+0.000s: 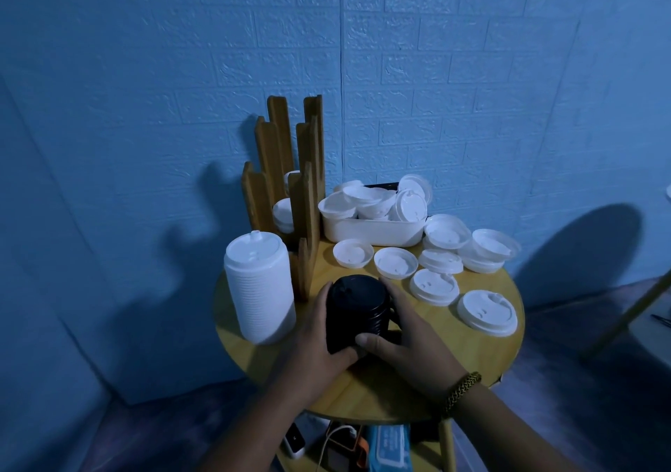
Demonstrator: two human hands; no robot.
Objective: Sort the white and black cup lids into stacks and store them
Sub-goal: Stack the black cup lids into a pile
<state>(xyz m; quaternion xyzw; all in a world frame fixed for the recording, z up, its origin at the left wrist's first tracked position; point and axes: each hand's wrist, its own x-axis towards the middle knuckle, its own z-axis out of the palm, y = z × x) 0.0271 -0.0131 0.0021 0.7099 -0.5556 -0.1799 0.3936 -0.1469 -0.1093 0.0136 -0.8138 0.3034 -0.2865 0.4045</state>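
Observation:
A stack of black cup lids [357, 304] stands on the round wooden table [472, 359]. My left hand [312, 337] grips its left side and my right hand [410, 337] grips its right side, thumb across the front. A tall stack of white lids [258, 290] stands to the left. Several loose white lids [434, 286] lie to the right and behind. A white tub [374, 232] at the back holds more white lids.
A wooden slotted lid holder [287, 188] stands at the back left with a few white lids in it. The blue brick wall is close behind. Under the table lie a blue packet [390, 448] and small devices.

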